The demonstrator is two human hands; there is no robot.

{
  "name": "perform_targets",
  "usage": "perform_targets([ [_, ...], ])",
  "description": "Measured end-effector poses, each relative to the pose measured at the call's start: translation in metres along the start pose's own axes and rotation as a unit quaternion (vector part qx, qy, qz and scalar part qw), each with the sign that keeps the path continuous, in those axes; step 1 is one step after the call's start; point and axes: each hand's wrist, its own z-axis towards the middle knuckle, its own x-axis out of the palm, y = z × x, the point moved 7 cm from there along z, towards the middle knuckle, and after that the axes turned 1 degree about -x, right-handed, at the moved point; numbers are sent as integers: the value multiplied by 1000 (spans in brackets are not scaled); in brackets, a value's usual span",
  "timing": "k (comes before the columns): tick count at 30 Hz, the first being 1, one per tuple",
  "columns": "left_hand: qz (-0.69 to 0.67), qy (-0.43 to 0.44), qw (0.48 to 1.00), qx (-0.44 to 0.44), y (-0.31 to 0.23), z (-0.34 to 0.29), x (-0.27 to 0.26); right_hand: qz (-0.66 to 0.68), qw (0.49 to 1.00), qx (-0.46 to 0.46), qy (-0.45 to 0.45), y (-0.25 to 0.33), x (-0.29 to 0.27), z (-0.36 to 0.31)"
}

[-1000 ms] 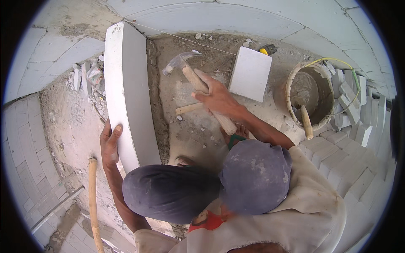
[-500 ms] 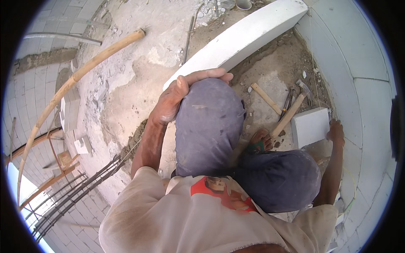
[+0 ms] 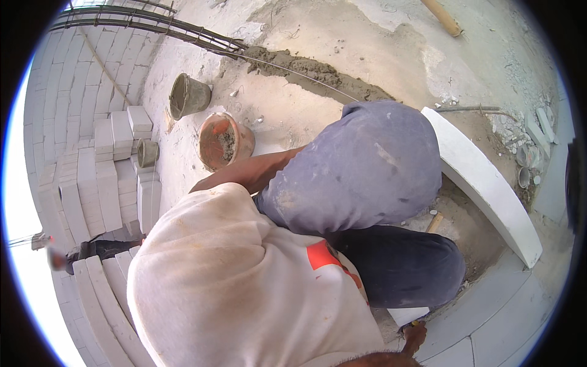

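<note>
My right hand (image 3: 414, 336) is low in the view, beside a white block (image 3: 408, 315) partly hidden under my dark trouser leg. Its fingers are closed at a small yellow thing (image 3: 416, 323), too small to name, at the block's edge. My left forearm (image 3: 260, 171) reaches behind my raised knee (image 3: 373, 165), which hides the left hand completely. Past my knees a long white block (image 3: 483, 177) lies at an angle on the ground. Between it and my leg, the end of a wooden handle (image 3: 435, 222) shows.
An orange bucket (image 3: 244, 144) with mortar and a grey bucket (image 3: 199, 96) stand to the left. Wet mortar (image 3: 312, 73) lies in a strip along a string, near steel bars (image 3: 165, 25). Stacked blocks (image 3: 110, 183) and another person (image 3: 104, 249) are far left. A block wall (image 3: 489, 318) runs lower right.
My view has swung left, bringing in the buckets, mortar strip and stacked blocks. My left hand, seen on my knee before, is now hidden. My right hand stays by the white block.
</note>
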Motion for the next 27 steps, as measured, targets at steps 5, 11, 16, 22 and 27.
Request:
perform_targets([
  [5, -48, -64, 996, -39, 60, -22, -11, -69, 993, -76, -56, 35, -126, -38],
  [11, -74, -105, 991, -38, 89, -25, -40, 503, 799, -325, -41, 99, -157, -13],
  [16, -82, -117, 989, -41, 118, -21, -88, 564, 693, -433, 121, 264, -201, -59],
  [22, -94, -62, 994, -14, 130, 15, -98, 526, 602, -511, 316, 475, -221, -115],
  [27, -82, 5, 996, 24, 118, 34, -100, 488, 618, -556, 267, 582, -222, -141],
])
